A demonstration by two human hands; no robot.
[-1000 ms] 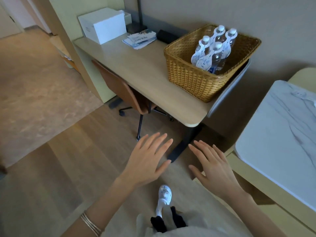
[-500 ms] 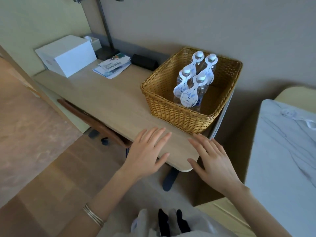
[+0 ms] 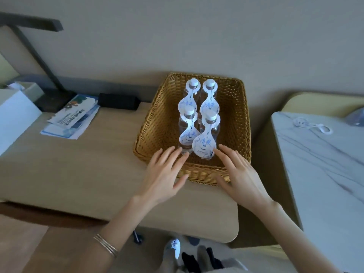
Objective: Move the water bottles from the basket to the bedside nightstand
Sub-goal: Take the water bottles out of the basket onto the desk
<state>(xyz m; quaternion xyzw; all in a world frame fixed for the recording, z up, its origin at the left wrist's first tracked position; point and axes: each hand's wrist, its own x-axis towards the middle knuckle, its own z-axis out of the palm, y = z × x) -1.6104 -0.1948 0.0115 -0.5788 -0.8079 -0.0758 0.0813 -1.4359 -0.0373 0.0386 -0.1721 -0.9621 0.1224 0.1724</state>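
While nothing is yet held, a person's two bare hands reach forward over a pale wooden worktop point(image 3: 78, 170). The left hand point(image 3: 163, 174), with thin bangles at its wrist, and the right hand point(image 3: 240, 174) both have fingers straight and spread. Each grip is released, with fingertips over the near rim of a square wicker basket point(image 3: 149, 131). Inside it stand four small water bottles point(image 3: 204, 142), upright in two close pairs, with white caps and a white-and-blue paper tag hanging from each neck. None is on the marble-topped nightstand point(image 3: 315, 174) at the right, across a gap from the worktop.

If full, the bottles will likely feel fairly heavy, with smooth plastic that gives when squeezed. Taking each around the body, behind the loose tag, looks safest, since the tag itself would slip.

Farther back lie leaflets point(image 3: 72, 117) and a black case point(image 3: 118, 101).

Compared with half a second earlier, the hands have moved from short of the basket to its rim, with fingertips almost at the front bottles.
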